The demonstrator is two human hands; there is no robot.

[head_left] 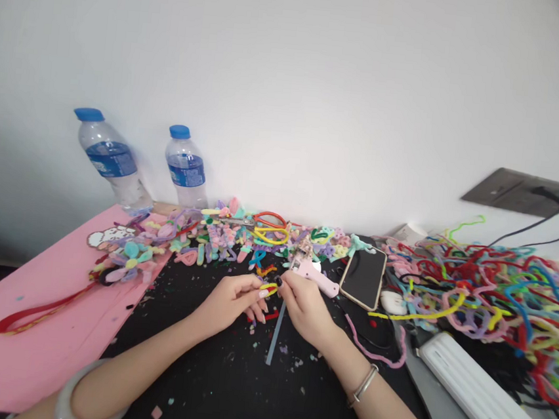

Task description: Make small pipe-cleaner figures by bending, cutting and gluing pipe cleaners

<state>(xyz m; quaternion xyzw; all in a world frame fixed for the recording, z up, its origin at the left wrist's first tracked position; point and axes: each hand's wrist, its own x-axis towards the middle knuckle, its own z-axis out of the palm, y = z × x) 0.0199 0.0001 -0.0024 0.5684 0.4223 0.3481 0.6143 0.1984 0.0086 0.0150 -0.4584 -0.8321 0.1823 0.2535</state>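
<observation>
Between fingers (254, 297), yellow piece (269, 287) crosswise

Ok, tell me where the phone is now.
In the head view, the phone lies right of centre, between the pink glue gun and the tangled pile of fuzzy stems.

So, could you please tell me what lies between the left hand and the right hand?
In the head view, a small yellow loop is in the gap between the left hand and the right hand.

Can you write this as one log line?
left hand: holding yellow piece; right hand: close beside it, grip unclear; beyond right hand: pink-handled tool; farther right: phone
</observation>
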